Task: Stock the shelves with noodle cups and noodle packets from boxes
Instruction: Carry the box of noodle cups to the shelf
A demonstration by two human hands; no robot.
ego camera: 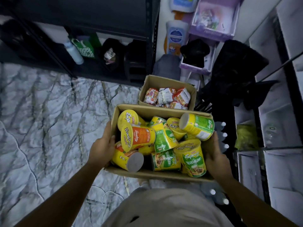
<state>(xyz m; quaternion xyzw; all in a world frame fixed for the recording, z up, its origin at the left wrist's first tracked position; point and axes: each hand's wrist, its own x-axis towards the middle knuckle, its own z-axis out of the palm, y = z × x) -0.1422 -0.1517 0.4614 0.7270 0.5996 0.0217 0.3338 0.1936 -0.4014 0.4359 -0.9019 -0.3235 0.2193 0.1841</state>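
Noodle cups [164, 141]: yellow, with green or orange labels, piled loose and lying at all angles in an open cardboard box [157, 175]. One green-label cup [197, 126] lies on its side on top at the box's far right corner, grey base facing left. Box is held up off the floor, near centre, just ahead of the person's torso.

Left hand [102, 147]: on the box's left wall. Thumb runs along the outside toward the far end; fingers close together, curled over the rim into the box, clamped on the wall. Forearm comes in from near left, extended.

Right hand [213, 153]: on the box's right wall, back of hand up. Fingers together, wrapped on the wall; tips hidden by the box and the top cup. Forearm comes in from near right.

Far box [164, 81]: smaller open carton on the floor, just beyond the held box. Holds packets [165, 95], red and white, in a heap.

Floor [49, 120]: grey veined marble pattern, left side.

Black rack [82, 22]: far left, a bottle and a green bag on its low shelf. White shelves [278, 112]: right side. Purple cartons [214, 18] and lotion bottles [176, 36]: far right of centre.
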